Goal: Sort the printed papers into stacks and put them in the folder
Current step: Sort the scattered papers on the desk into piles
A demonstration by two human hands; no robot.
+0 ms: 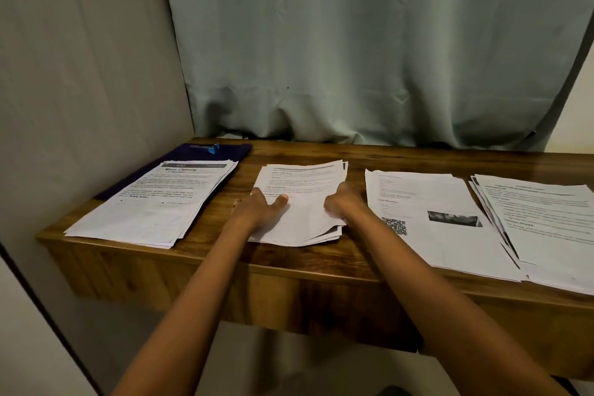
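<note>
Several stacks of printed papers lie in a row on the wooden table (321,260). The middle stack (302,180) is under both hands. My left hand (257,209) rests flat on its left part with straight fingers. My right hand (342,202) grips the stack's right edge with curled fingers. The left stack (160,202) lies on a dark purple folder (231,151) with a blue clip (205,147) at its top. A stack with a QR code and a photo (434,219) lies to the right, and another stack (546,219) at the far right.
A grey-green curtain (353,58) hangs behind the table and a grey wall (80,90) closes the left side. The table's front edge runs below the stacks, with floor beneath.
</note>
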